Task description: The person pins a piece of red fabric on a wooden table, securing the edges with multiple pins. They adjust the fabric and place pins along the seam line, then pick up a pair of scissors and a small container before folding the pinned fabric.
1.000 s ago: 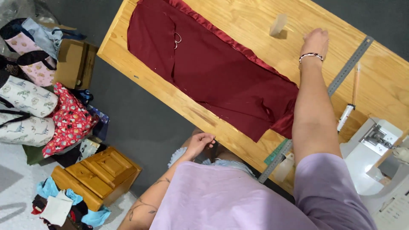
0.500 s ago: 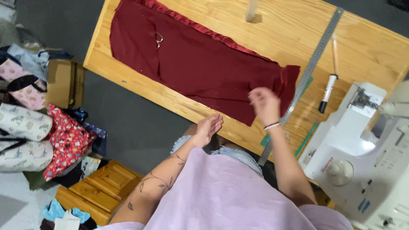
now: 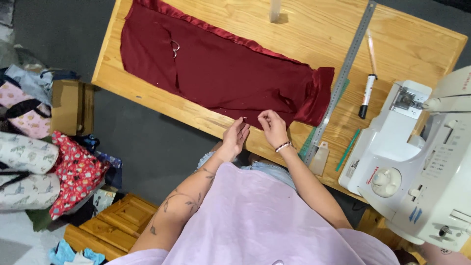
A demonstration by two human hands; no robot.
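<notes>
Both hands are down at the near edge of the dark red fabric [image 3: 221,73], which lies spread flat across the wooden worktop [image 3: 314,29]. The left hand [image 3: 236,136] has its fingers loosely curled, tips touching the cloth's hem, with a small pin-like thing at the fingertips, too small to be sure of. The right hand [image 3: 272,126] is just beside it, fingers drawn narrow in a pinch on the same hem. A long metal ruler [image 3: 342,78] runs along the fabric's folded right end, a marker pen [image 3: 367,95] lies beyond it, and a white sewing machine [image 3: 422,162] sits at the worktop's right. A small metal clip [image 3: 175,47] rests on the cloth, well apart from the hands.
</notes>
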